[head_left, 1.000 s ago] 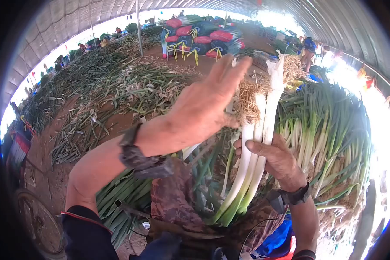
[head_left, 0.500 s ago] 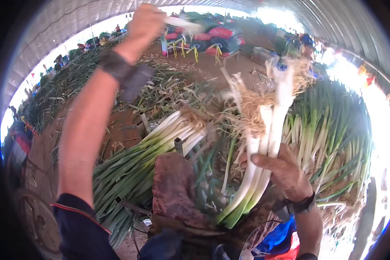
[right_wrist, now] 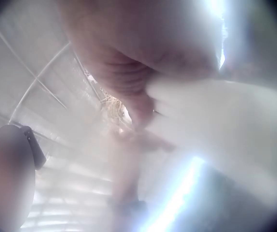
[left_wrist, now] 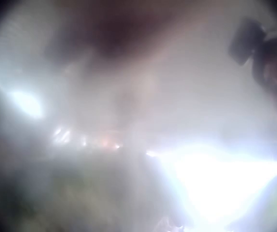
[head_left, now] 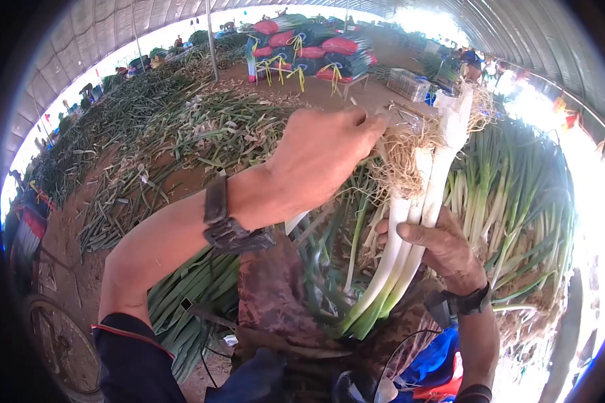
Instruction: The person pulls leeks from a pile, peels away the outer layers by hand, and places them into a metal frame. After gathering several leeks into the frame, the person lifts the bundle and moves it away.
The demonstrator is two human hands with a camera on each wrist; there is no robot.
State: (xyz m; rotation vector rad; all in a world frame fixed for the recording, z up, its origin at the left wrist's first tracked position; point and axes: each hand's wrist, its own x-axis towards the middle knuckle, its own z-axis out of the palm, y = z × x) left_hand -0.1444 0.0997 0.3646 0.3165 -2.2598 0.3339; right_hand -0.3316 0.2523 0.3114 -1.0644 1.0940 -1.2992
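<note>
In the head view my right hand (head_left: pixel 445 250) grips a few long green onions (head_left: pixel 391 258) around their white shanks, thumb across the front. They stand upright with their shaggy roots (head_left: pixel 405 164) on top and green parts toward my lap. My left hand (head_left: pixel 316 161) is at the root end, fingers curled in by the outermost stalk's loose skin; its fingertips are mostly hidden behind the hand. In the right wrist view, the white shanks (right_wrist: pixel 220 125) show blurred beside my right hand's fingers (right_wrist: pixel 133 72). The left wrist view is mostly haze.
Unpeeled green onions (head_left: pixel 511 201) form a big pile at the right. Green leaves of another bunch (head_left: pixel 195 295) lie under my left forearm. Trimmed leaves (head_left: pixel 181 127) cover the ground ahead. Bagged bundles (head_left: pixel 309 50) are stacked behind, near a crate (head_left: pixel 408 84).
My left hand swung up and left with a white strip, then came back without it to the root end. My right hand kept its grip on the green onions.
</note>
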